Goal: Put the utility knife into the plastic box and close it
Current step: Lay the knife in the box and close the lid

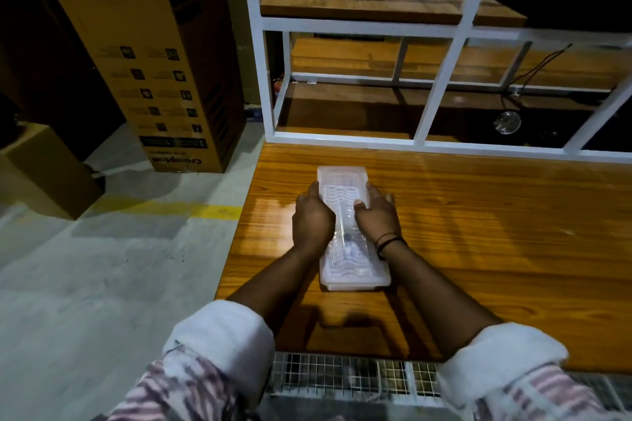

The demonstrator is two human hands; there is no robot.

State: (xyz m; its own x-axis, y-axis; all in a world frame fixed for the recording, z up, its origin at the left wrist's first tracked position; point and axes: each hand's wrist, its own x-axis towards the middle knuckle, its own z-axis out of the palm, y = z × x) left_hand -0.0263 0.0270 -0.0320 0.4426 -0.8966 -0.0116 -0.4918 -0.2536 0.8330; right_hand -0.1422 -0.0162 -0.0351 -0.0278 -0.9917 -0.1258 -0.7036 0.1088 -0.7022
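The plastic box (352,229) lies lengthwise on the wooden surface (478,232), lid down on it, with a long pale shape dimly visible through the lid, too blurred to name. The left hand (313,217) presses its left edge and the right hand (376,215) its right edge, fingers curled over the lid's sides, gripping the box between them. Beyond stands a white-framed shelf (441,85); far left, a tall cardboard carton (154,61) on the floor.
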